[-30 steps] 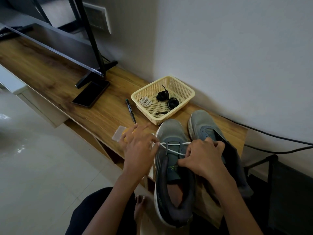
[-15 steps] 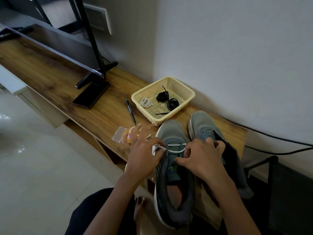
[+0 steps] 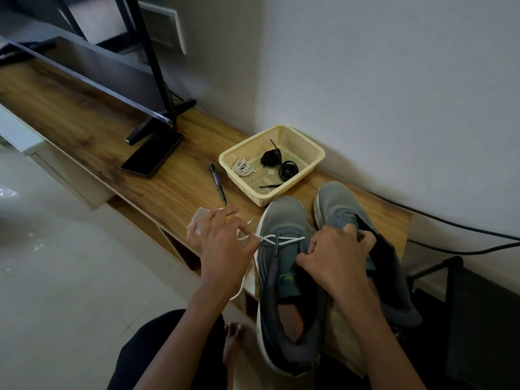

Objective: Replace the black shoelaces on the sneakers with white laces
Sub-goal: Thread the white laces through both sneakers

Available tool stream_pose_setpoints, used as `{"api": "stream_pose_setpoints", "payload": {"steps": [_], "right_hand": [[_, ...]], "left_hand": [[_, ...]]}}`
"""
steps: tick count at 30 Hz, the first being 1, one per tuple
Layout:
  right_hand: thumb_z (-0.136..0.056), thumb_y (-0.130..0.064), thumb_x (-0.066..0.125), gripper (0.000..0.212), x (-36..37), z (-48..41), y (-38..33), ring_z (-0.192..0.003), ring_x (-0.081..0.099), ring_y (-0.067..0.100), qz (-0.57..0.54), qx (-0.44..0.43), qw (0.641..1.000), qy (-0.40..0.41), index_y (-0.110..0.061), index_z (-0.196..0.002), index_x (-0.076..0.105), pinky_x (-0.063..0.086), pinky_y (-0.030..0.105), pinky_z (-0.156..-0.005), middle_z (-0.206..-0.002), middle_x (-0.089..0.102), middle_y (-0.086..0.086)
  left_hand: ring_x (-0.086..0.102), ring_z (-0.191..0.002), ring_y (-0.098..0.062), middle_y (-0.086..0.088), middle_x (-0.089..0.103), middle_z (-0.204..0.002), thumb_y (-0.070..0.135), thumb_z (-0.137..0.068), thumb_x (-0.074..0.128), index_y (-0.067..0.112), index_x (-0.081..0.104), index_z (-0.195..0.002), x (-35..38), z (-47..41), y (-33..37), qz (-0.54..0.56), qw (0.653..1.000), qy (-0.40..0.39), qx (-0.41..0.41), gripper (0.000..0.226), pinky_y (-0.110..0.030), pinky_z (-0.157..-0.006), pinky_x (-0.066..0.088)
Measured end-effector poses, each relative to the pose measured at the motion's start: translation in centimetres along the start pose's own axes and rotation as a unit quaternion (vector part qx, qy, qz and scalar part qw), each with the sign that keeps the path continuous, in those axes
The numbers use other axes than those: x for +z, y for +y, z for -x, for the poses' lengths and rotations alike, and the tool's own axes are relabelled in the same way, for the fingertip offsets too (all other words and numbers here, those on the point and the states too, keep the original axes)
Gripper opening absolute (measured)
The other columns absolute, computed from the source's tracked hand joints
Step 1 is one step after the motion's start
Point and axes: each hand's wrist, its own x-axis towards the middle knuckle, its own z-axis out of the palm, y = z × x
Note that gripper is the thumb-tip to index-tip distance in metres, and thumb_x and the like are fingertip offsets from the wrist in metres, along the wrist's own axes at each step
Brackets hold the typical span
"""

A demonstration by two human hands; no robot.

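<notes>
Two grey sneakers stand side by side on the wooden bench. The left sneaker point(image 3: 281, 218) has a white lace point(image 3: 277, 239) crossing its lowest eyelets. My left hand point(image 3: 225, 249) pinches the lace's end just left of that shoe, and more lace hangs down under the hand. My right hand point(image 3: 334, 257) grips the shoe's upper at the right eyelets, fingers curled. The right sneaker point(image 3: 337, 204) has no lace that I can see. In the yellow basket point(image 3: 315, 153) lie two black lace bundles point(image 3: 287, 170) and a coiled white lace point(image 3: 243, 167).
A black marker point(image 3: 218, 182) lies left of the basket. A dark phone point(image 3: 153, 156) sits by the TV stand foot point(image 3: 160, 122). A small clear packet point(image 3: 198, 223) lies under my left hand. Black cables point(image 3: 450, 223) run along the wall at right. My bare foot point(image 3: 233, 339) is below.
My left hand has drawn the white lace end out to the left, away from the shoe. My right hand keeps hold at the right eyelets, barely moved.
</notes>
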Motion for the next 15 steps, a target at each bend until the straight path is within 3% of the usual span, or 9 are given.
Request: {"api": "stream_pose_setpoints", "payload": {"steps": [3,6,8,9,11,14,15], "right_hand": [[-0.079,-0.038,0.062,0.019,-0.1,0.0,0.0,-0.105,0.039,0.018,-0.009,0.008,1.0,0.003,-0.02,-0.073,0.063,0.018,0.04,-0.097,-0.081,0.058,-0.008],[-0.079,-0.038,0.062,0.02,-0.1,0.1,0.0,-0.104,0.039,0.018,-0.013,0.009,1.0,0.002,-0.02,-0.071,0.063,0.018,0.04,-0.097,-0.077,0.057,-0.008],[-0.079,-0.039,0.062,0.021,-0.2,0.1,0.0,-0.104,0.039,0.018,-0.013,0.008,1.0,0.002,-0.02,-0.072,0.063,0.019,0.04,-0.097,-0.078,0.057,-0.008],[-0.08,-0.041,0.061,0.021,-0.3,0.1,0.1,-0.105,0.039,0.018,-0.011,0.004,1.0,0.001,-0.021,-0.072,0.064,0.019,0.04,-0.096,-0.08,0.058,-0.008],[-0.082,-0.046,0.059,0.025,-0.4,0.1,0.3,-0.105,0.039,0.018,-0.015,-0.007,1.0,-0.003,-0.023,-0.073,0.065,0.019,0.04,-0.096,-0.085,0.057,-0.009],[-0.085,-0.053,0.054,0.029,-0.3,0.1,0.5,-0.102,0.037,0.015,-0.067,-0.02,0.997,0.018,-0.026,-0.074,0.061,0.023,0.04,-0.097,-0.09,0.053,-0.01],[-0.086,-0.051,0.054,0.027,-0.3,0.1,0.5,-0.098,0.036,0.013,-0.083,-0.023,0.996,0.038,-0.027,-0.076,0.06,0.022,0.039,-0.096,-0.089,0.051,-0.01]], "left_hand": [[0.05,-0.116,-0.017,0.014,0.052,-0.127,0.052,-0.068,0.046,0.046,0.044,-0.061,0.3,-0.1,-0.5,0.001,1.0,-0.008,-0.013,0.009,-0.056,-0.097,0.039],[0.043,-0.12,-0.014,0.01,0.054,-0.125,0.04,-0.074,0.059,0.042,0.048,-0.063,0.0,0.0,-0.1,-0.01,1.0,-0.009,-0.007,0.015,-0.053,-0.102,0.034],[0.037,-0.124,-0.014,0.007,0.055,-0.126,0.028,-0.077,0.068,0.033,0.058,-0.068,-0.5,0.1,0.3,-0.018,1.0,-0.001,-0.002,0.014,-0.045,-0.11,0.022],[0.035,-0.126,-0.015,0.007,0.055,-0.128,0.026,-0.078,0.069,0.029,0.064,-0.069,-0.6,0.1,0.4,-0.031,0.999,0.006,0.011,0.011,-0.038,-0.113,0.009],[0.029,-0.131,-0.016,0.01,0.055,-0.129,0.033,-0.083,0.062,0.024,0.072,-0.069,-0.7,0.1,0.7,-0.055,0.997,0.007,0.044,0.019,-0.024,-0.108,-0.007],[0.026,-0.135,-0.017,0.013,0.055,-0.13,0.046,-0.088,0.051,0.026,0.074,-0.068,-0.5,0.2,1.1,-0.062,0.996,-0.012,0.059,0.037,-0.048,-0.114,-0.003],[0.024,-0.137,-0.018,0.012,0.054,-0.133,0.045,-0.089,0.055,0.025,0.074,-0.069,-0.4,0.2,1.1,-0.066,0.996,-0.013,0.058,0.034,-0.045,-0.113,-0.005]]}}
